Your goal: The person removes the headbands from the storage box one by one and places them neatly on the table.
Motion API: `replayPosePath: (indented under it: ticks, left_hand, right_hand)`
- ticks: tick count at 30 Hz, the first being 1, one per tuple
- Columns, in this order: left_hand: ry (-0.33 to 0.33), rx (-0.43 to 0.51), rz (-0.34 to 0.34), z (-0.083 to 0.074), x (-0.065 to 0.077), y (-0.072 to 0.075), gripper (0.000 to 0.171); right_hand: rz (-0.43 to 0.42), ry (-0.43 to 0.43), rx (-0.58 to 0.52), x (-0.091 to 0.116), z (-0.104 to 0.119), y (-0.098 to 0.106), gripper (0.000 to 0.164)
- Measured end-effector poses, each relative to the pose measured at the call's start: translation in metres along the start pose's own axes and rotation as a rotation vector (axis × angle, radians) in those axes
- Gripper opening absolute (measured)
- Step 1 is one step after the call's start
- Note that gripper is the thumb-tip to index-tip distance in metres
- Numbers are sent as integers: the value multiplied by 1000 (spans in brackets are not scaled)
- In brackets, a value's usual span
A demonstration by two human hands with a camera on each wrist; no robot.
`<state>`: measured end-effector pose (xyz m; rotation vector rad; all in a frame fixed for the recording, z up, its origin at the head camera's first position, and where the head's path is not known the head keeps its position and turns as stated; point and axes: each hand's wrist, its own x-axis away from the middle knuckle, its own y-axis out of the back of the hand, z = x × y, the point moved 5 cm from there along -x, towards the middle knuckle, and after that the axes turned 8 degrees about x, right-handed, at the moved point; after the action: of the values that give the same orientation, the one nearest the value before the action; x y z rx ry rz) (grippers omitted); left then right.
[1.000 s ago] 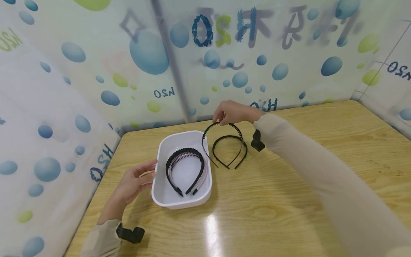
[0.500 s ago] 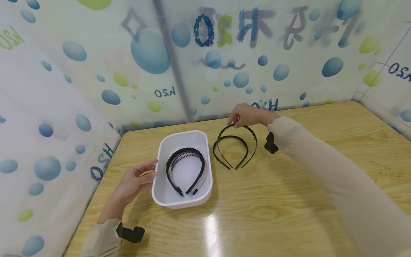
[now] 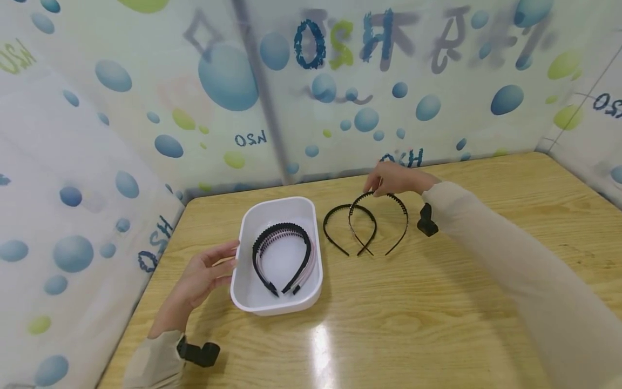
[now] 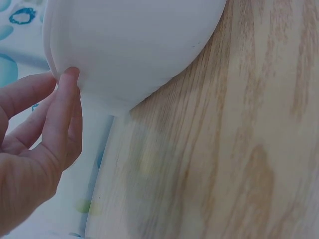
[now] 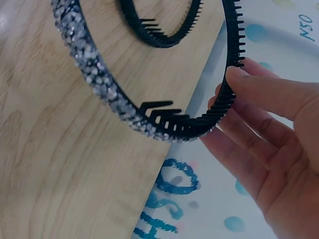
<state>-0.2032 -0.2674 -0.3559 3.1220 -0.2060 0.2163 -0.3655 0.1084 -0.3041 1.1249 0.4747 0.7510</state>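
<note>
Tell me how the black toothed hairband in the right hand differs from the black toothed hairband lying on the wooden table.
The held hairband has a glittery, silvery outer face; the table hairband looks black in the right wrist view. The held hairband is pinched by the right hand; the table hairband lies untouched on the wooden table. Both are curved and open-ended, with teeth along the inside.
</note>
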Motion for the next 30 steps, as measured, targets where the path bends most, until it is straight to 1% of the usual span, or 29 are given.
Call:
replayPosePath:
  ticks: [7,15,19,25,30]
  left_hand:
    - [1,-6,-1,0,-1,0,56]
    - [-2,14,8,2,-2,2,55]
    - [1,20,12,3,-3,3,55]
    - [8,29,8,4,-3,4,55]
    - [15,27,4,3,-3,3,55]
  right_hand:
    - [-7,-21,-37,11,-15,-2,22]
    - [-8,-80,-35,22,-33,-3,22]
    - [-12,-89,-31,27,-40,-4,22]
    - [-24,-96,-52,32,-47,-4,22]
    - [-12,-108,-74,34,-52,-5,23]
